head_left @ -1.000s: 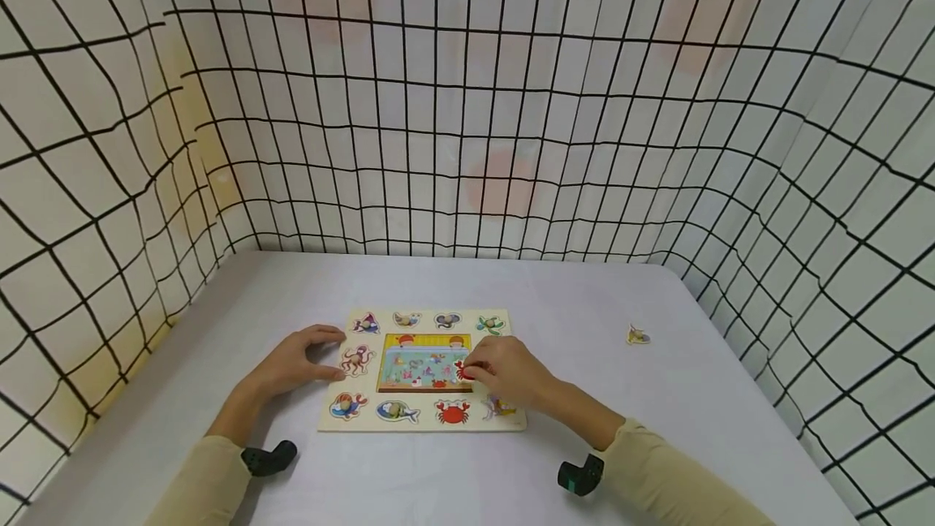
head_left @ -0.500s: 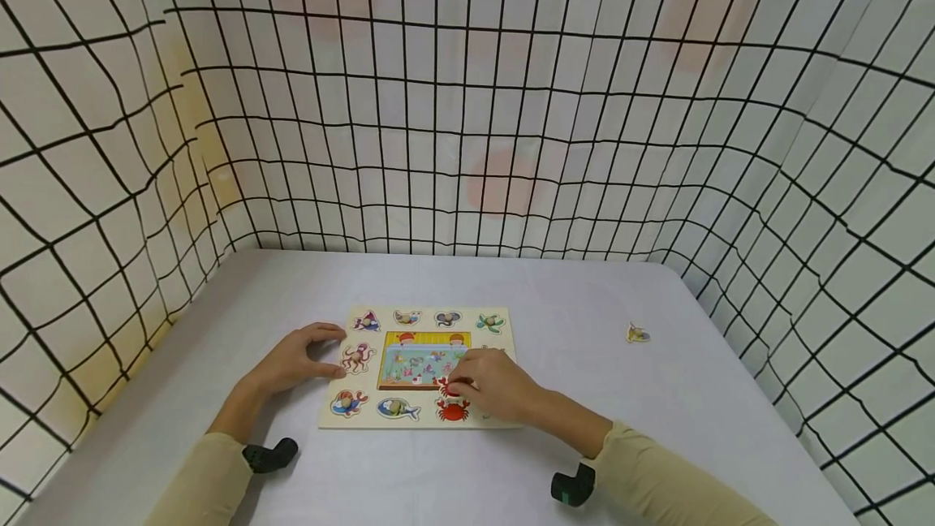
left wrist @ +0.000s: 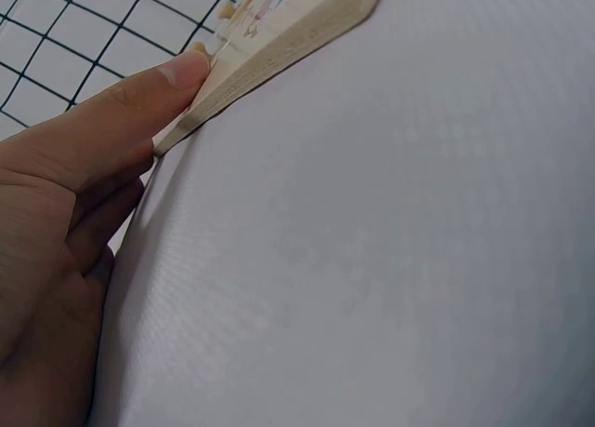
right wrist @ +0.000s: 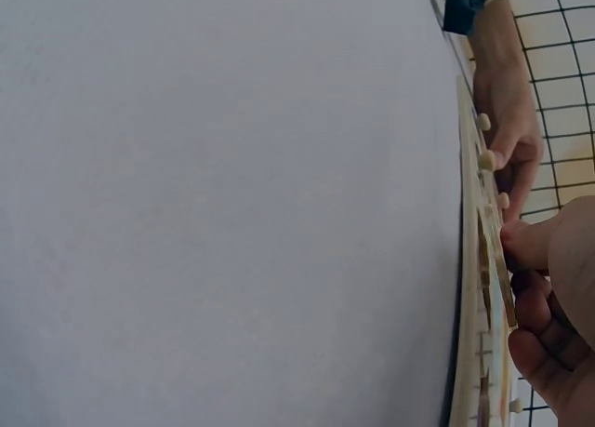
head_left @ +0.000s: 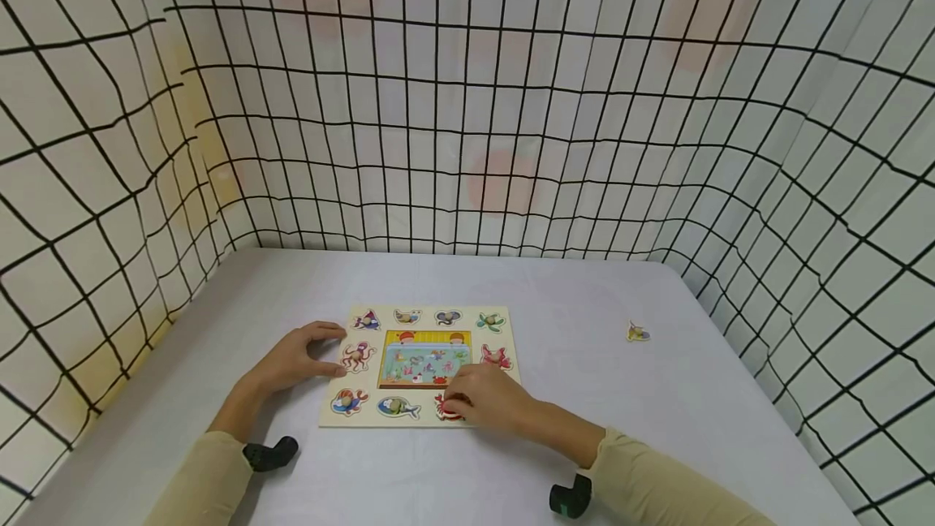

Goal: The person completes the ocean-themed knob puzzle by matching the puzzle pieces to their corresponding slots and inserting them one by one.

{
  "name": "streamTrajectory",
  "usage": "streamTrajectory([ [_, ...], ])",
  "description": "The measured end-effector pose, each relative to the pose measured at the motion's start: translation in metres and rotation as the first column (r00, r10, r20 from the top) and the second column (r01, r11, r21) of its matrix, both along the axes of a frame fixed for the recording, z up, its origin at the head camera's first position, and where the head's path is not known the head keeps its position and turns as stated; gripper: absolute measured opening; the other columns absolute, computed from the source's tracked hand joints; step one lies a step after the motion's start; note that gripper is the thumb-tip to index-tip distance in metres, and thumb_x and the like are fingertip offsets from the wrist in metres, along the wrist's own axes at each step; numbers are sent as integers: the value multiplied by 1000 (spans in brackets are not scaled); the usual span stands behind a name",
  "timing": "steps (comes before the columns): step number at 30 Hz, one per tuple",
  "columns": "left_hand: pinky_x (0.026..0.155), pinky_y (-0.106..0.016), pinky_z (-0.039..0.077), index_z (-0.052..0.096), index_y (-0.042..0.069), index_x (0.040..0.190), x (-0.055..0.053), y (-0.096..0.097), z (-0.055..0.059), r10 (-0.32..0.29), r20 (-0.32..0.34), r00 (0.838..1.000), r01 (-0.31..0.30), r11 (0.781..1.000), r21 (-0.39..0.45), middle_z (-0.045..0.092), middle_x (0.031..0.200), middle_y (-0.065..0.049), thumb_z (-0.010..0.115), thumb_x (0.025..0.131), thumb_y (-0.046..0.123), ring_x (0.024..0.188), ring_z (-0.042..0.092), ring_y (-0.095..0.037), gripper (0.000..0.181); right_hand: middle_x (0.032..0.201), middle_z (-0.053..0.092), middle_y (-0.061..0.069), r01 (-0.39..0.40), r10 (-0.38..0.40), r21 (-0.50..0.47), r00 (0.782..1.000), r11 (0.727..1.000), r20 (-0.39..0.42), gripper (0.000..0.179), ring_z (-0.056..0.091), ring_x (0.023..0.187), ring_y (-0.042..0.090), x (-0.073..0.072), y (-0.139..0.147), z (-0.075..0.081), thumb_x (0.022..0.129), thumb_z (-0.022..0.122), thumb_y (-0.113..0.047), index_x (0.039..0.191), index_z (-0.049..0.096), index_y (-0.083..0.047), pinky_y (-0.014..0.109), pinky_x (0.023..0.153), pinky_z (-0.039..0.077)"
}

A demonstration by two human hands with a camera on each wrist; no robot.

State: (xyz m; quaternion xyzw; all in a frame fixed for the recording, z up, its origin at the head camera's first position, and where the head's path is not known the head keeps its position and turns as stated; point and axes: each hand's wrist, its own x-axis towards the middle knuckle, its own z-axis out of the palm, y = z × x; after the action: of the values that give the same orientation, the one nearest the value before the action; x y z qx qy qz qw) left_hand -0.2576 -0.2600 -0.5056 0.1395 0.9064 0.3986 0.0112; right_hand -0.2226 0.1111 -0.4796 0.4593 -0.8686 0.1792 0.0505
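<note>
A pale wooden knob puzzle board (head_left: 365, 423) with sea-animal shapes lies on the white table. My right hand (head_left: 488, 398) pinches a red crab puzzle piece (head_left: 442, 407) over the crab shape at the board's lower edge and hides part of both. Seen edge-on in the right wrist view, the piece (right wrist: 503, 276) is a thin, slanted plate close over the board, under thumb and fingers. My left hand (head_left: 294, 357) rests at the board's left edge, thumb and fingertips touching it. In the left wrist view, its thumb (left wrist: 153, 97) lies against the board's side.
A small yellow-and-purple knobbed piece (head_left: 638, 332) lies alone on the table to the right. Knobbed pieces such as the octopus (head_left: 357, 357) and the fish (head_left: 398, 408) sit in the board. Black netting (head_left: 467, 112) encloses the table's back and sides.
My right hand has carried the crab piece from the right side of the central picture down and left to the lower crab shape. A red shape on the board's right is uncovered. The left hand stays put.
</note>
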Motion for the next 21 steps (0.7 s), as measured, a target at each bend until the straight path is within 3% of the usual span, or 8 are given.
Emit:
streamTrajectory([
  [13, 117, -66, 23, 65, 1, 136, -2, -2, -2, -3, 6, 1000, 3, 1000, 6, 51, 148, -23, 93, 77, 35, 144, 35, -48, 73, 92, 71, -11, 44, -46, 20, 995, 999, 88, 10, 62, 86, 1, 1, 3, -9, 96, 77, -23, 96, 82, -14, 18, 79, 52],
  [21, 117, -66, 23, 65, 1, 136, -2, -3, -2, 4, 18, 1000, -4, 1000, 17, 50, 149, -23, 94, 77, 34, 144, 35, -48, 73, 91, 65, -12, 52, -55, 35, 994, 998, 92, 11, 52, 77, 0, 0, 4, -8, 97, 75, -26, 96, 80, -16, 15, 68, 47],
])
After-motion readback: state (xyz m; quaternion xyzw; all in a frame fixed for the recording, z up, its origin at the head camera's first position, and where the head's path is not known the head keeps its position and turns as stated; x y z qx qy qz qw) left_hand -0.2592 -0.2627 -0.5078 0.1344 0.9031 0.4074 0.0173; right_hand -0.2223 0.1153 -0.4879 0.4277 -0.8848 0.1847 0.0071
